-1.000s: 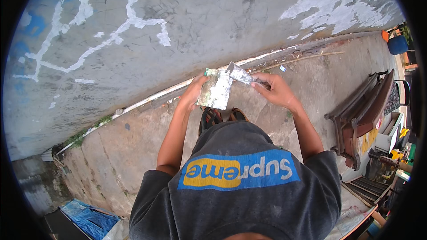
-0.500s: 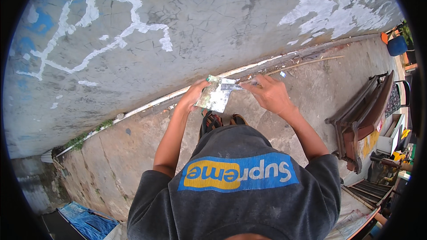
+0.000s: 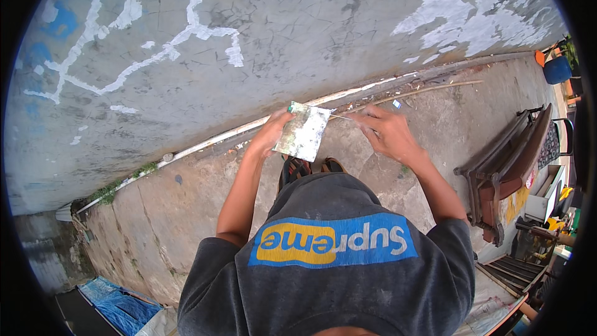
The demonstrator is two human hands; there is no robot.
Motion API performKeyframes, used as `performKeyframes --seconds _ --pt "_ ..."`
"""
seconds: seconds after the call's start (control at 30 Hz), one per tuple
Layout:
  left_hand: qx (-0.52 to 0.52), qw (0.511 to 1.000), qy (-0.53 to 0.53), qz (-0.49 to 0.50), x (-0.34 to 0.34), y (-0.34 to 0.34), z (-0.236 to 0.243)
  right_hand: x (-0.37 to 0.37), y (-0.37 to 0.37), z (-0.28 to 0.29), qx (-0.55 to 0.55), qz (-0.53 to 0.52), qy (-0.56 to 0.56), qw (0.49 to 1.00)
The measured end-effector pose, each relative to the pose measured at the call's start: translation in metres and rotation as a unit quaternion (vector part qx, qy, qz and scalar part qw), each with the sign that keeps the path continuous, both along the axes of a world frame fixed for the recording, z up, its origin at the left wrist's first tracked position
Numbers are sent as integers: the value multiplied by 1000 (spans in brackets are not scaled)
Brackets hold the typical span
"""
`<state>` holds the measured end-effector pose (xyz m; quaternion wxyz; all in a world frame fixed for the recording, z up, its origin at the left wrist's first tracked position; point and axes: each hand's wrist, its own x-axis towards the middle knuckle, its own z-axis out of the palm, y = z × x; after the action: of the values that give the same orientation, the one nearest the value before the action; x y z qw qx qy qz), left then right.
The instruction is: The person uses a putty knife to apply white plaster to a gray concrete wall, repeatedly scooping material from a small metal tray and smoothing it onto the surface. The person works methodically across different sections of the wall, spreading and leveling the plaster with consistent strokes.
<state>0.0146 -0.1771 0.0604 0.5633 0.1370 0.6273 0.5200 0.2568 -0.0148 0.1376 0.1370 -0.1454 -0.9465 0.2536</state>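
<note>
My left hand (image 3: 272, 133) is closed on the left edge of a flat, squarish board (image 3: 303, 132) smeared with white filler. In my right hand (image 3: 387, 132), fingers pinched, is a thin putty knife (image 3: 339, 116), seen nearly edge-on. Its blade tip meets or lies very close to the board's upper right corner, where a little white paste shows. Ahead of both hands rises a grey, cracked wall (image 3: 298, 31), with branching white filler strips (image 3: 180, 40) at left and a broad white patch (image 3: 472, 18) at right.
A white pipe (image 3: 230, 135) runs along the wall's foot, with a long thin stick (image 3: 429, 89) beside it. On the right stand a brown wooden bench (image 3: 507, 174) and a blue drum (image 3: 556, 70). A blue tarp (image 3: 118, 305) lies at lower left.
The putty knife has turned from flat across the board to nearly edge-on and shifted toward its upper right corner. My right hand has moved slightly right. The left hand still holds the board.
</note>
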Motion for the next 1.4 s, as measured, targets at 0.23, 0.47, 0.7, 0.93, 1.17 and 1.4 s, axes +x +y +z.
performKeyframes --seconds 0.23,0.47,0.7,0.93,1.17,1.4 --pt "-14 999 -8 -31 1 2 1 0 3 -14 2 37 21 999" --pt "-26 999 36 6 4 -2 2 5 13 15 41 52 20 998" --pt "73 982 159 -79 9 5 22 -1 46 8 -161 11 -117 980" --pt "92 965 205 -135 0 7 21 -7 58 7 -269 51 -222 936" --pt "0 957 224 -184 0 13 36 -30 47 -17 -342 91 -246 902" --pt "-30 985 162 -58 -4 15 32 -27 36 -7 -62 72 -55 994"
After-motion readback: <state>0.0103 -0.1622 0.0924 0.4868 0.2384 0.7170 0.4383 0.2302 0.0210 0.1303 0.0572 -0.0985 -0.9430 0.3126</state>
